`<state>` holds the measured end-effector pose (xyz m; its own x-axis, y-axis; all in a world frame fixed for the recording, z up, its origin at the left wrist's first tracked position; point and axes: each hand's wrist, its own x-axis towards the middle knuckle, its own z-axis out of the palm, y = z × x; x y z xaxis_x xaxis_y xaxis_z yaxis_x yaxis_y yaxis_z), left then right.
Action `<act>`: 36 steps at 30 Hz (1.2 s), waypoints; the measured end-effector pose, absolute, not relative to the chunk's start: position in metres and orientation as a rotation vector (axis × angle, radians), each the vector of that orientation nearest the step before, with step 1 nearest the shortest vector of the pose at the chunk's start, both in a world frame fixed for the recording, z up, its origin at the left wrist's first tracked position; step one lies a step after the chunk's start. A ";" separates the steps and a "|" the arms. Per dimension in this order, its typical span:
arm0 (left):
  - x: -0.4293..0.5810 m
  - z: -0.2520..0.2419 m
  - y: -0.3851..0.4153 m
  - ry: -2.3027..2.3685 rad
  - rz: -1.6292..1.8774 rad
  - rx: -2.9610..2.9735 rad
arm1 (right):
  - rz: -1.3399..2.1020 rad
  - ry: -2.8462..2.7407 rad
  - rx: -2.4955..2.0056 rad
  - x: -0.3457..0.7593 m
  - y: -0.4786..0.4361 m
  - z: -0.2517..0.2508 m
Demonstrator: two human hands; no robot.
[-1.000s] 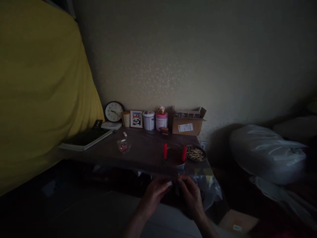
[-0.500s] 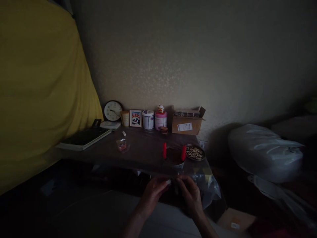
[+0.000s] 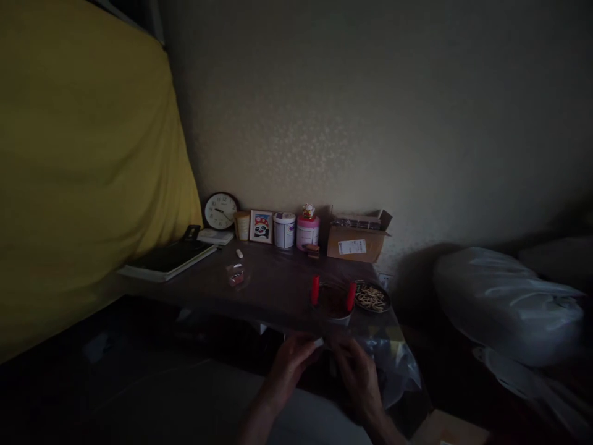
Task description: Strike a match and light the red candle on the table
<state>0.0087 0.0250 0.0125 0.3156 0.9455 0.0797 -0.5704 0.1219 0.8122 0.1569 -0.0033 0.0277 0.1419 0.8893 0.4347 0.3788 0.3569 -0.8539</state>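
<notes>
My left hand [image 3: 290,366] is closed on a small pale box [image 3: 318,342], which looks like a matchbox, just in front of the table's near edge. Close beside it, the fingers of my right hand [image 3: 359,371] are pinched together. Whatever they hold is too dark and small to make out. Beyond my hands, two upright red candles [image 3: 315,290] stand in a round bowl [image 3: 341,320] of dark filling. A round dish [image 3: 380,309] full of thin matchstick-like sticks [image 3: 370,298] touches or nearly touches the bowl on its right.
Along the wall stand a clock [image 3: 221,211], a framed panda picture [image 3: 261,227], a white tin [image 3: 284,230], a pink-lidded tin [image 3: 307,235] and an open cardboard box [image 3: 353,248]. A large book [image 3: 167,262] lies left. Clear plastic [image 3: 393,364] hangs off the table's right corner.
The view has shifted slightly, so the table and its objects appear a little further right and lower. My right hand's fingers have come closer to the small box in my left hand.
</notes>
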 end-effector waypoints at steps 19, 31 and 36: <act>-0.001 0.019 0.029 0.512 1.353 0.715 | 0.008 -1.715 -1.136 0.133 0.006 0.040; 0.005 0.011 0.040 0.577 1.384 0.650 | -0.249 -1.803 -0.959 0.136 -0.002 0.049; 0.000 0.014 0.033 0.497 1.351 0.702 | -0.179 -1.650 -1.260 0.153 0.022 0.018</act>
<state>0.0004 0.0326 0.0135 0.1672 0.9833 0.0714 -0.7029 0.0681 0.7080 0.1534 0.0217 0.0179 0.0545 0.6389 0.7673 0.7886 0.4438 -0.4255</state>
